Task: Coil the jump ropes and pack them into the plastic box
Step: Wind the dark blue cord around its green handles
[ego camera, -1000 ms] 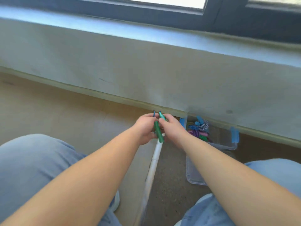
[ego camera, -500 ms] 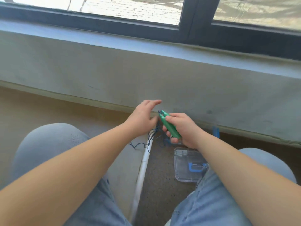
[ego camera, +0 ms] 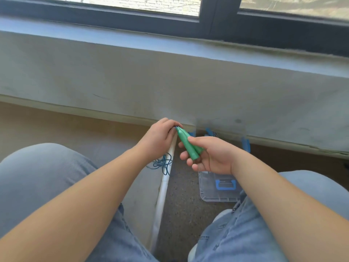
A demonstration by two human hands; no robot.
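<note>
My right hand [ego camera: 209,156] holds the two green handles [ego camera: 188,145] of a jump rope side by side, thumb on top. My left hand [ego camera: 160,136] pinches the dark blue cord at the handles' tips. The rest of the blue cord [ego camera: 162,164] hangs in a loose tangle below my left hand. The clear plastic box [ego camera: 245,143] with blue clips stands by the wall behind my right hand, mostly hidden, with other ropes [ego camera: 214,133] showing inside.
The box's clear lid [ego camera: 219,188] with a blue handle lies on the floor under my right wrist. A white pipe [ego camera: 162,193] runs along the floor between my knees. A grey wall and a window sill rise just ahead.
My left hand has closed onto the cord at the handle tips after being spread open. My right hand has turned palm up with the handles. The view has shifted, and the box shows again.
</note>
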